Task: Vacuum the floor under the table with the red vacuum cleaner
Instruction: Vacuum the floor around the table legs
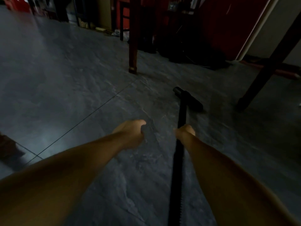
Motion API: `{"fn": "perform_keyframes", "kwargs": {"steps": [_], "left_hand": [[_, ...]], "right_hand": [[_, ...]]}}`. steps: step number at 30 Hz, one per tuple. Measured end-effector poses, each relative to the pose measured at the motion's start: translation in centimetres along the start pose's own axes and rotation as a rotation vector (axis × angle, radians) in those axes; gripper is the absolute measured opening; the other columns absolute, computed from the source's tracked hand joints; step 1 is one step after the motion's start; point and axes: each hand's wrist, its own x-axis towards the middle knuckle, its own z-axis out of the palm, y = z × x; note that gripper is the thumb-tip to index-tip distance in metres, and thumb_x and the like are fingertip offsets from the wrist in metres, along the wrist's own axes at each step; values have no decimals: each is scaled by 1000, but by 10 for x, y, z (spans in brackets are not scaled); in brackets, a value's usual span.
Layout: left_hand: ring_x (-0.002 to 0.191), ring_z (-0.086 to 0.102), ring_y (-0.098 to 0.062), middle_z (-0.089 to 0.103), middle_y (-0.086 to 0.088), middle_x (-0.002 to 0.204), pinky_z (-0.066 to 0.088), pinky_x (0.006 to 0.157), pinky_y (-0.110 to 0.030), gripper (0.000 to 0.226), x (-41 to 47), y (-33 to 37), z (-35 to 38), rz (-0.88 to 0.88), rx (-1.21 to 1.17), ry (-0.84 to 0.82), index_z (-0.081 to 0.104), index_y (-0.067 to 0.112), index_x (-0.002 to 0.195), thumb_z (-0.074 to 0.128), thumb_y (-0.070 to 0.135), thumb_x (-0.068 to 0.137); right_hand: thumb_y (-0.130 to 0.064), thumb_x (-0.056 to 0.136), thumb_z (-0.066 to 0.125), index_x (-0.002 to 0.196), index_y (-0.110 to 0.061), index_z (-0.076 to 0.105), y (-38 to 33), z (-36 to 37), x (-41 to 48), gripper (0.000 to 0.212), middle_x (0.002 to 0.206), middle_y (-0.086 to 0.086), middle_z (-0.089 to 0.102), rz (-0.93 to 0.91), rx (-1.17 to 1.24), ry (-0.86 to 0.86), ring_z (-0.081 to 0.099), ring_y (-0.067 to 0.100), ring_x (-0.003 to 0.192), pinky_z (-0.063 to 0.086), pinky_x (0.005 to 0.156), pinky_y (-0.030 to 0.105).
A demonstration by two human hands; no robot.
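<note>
A black vacuum wand (179, 154) runs from the bottom of the head view up to a black floor nozzle (188, 99) that rests on the dark grey tiled floor (81, 88). My right hand (184, 133) is closed around the wand about halfway up. My left hand (132, 133) hovers to the left of the wand with its fingers curled and nothing visible in it. The nozzle lies between two dark wooden table legs, one at the back (133, 46) and one on the right (260, 79). The vacuum's red body is out of sight.
Dark clutter and cables (187, 53) lie on the floor behind the back leg, in front of red furniture (228, 22). More chair or shelf legs (122, 22) stand further back. A brown object (8, 144) sits at the left edge. The scene is dim and blurred.
</note>
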Motion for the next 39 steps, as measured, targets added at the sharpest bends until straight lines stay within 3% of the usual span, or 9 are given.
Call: {"fn": "perform_keyframes", "kwargs": {"steps": [5, 9, 12, 16, 22, 29, 32, 34, 39], "left_hand": [[114, 56, -29, 58, -13, 128, 48, 96, -38, 42, -2, 3, -5, -34, 46, 15, 54, 13, 123, 44, 34, 88], [109, 57, -23, 57, -12, 129, 47, 94, -39, 39, -13, -20, -5, -107, 115, 14, 52, 13, 126, 47, 28, 90], [122, 51, -29, 53, -12, 135, 45, 100, -40, 41, -27, -45, -8, -123, 140, 7, 49, 13, 130, 47, 27, 91], [130, 44, -29, 45, -12, 143, 39, 107, -42, 49, -44, -75, -18, -144, 128, -32, 41, 13, 137, 44, 31, 92], [123, 50, -28, 53, -13, 135, 42, 103, -39, 63, -74, -95, -33, -148, 46, -42, 50, 8, 129, 32, 49, 85], [126, 50, -22, 54, -9, 136, 37, 106, -30, 41, -110, -103, -33, -75, -150, 66, 51, 14, 132, 49, 18, 91], [125, 50, -23, 51, -9, 139, 39, 101, -30, 43, -125, -113, -40, -98, -217, 56, 47, 15, 135, 48, 21, 93], [125, 49, -23, 50, -9, 139, 39, 98, -29, 42, -132, -126, -53, -97, -217, 74, 46, 14, 135, 47, 24, 94], [113, 59, -22, 55, -6, 135, 47, 93, -30, 42, -159, -145, -71, 79, -179, 130, 46, 21, 136, 46, 21, 94]], "right_hand": [[-34, 84, 65, 127, -6, 53, -43, 69, -38, 52, 127, 15, 61, -178, 127, -239, 60, 32, 115, 51, 93, 36], [-31, 99, 46, 152, -12, 26, -48, 101, -75, 60, 151, 13, 37, -374, -170, -360, 38, 31, 138, 32, 110, 36], [-33, 97, 48, 155, -16, 16, -36, 113, -90, 68, 151, 13, 37, -467, -435, -246, 38, 30, 137, 33, 110, 39], [-28, 98, 46, 152, -7, 19, -29, 87, -88, 64, 150, 20, 36, -360, -416, -54, 38, 34, 136, 29, 111, 42], [-28, 94, 54, 151, -5, 20, -23, 63, -86, 71, 142, 18, 47, -90, -183, -107, 51, 34, 125, 46, 94, 35], [-30, 99, 42, 153, -2, 11, -33, 136, -206, 69, 149, 18, 37, -339, -424, -217, 42, 32, 134, 35, 108, 40], [-24, 98, 40, 145, -3, 31, -41, 149, -241, 53, 138, 18, 49, -501, -546, -182, 52, 34, 123, 43, 100, 42], [-21, 97, 42, 136, -6, 43, -47, 142, -251, 41, 129, 19, 56, -480, -500, -123, 55, 36, 117, 44, 95, 43], [-27, 95, 48, 146, -8, 31, -48, 113, -264, 57, 145, 18, 43, -302, -405, -125, 42, 33, 132, 34, 109, 39]]}}
